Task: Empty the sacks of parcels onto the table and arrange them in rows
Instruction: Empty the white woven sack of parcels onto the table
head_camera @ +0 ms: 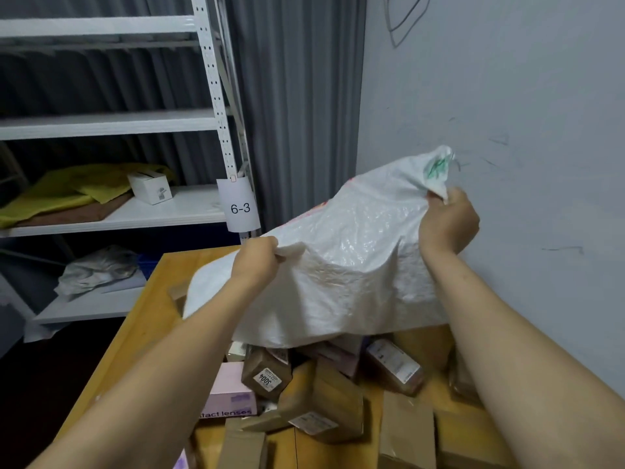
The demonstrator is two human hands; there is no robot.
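A white woven sack (345,265) hangs upturned over the wooden table (148,319), its open mouth facing down. My left hand (257,262) grips one bottom corner of the sack. My right hand (448,221) grips the other corner, held higher, near the wall. Below the sack's mouth lies a heap of brown cardboard parcels (321,397) with white labels, one marked 3004 (267,375). A pink box printed "contact lenses" (230,397) lies at the heap's left side. What is still inside the sack is hidden.
A white metal shelf rack (216,106) tagged 6-3 stands behind the table on the left, holding a yellow bag (64,191), a white box (150,187) and a grey bag (98,269). A grey curtain (297,113) and a pale wall (507,96) close the back and right.
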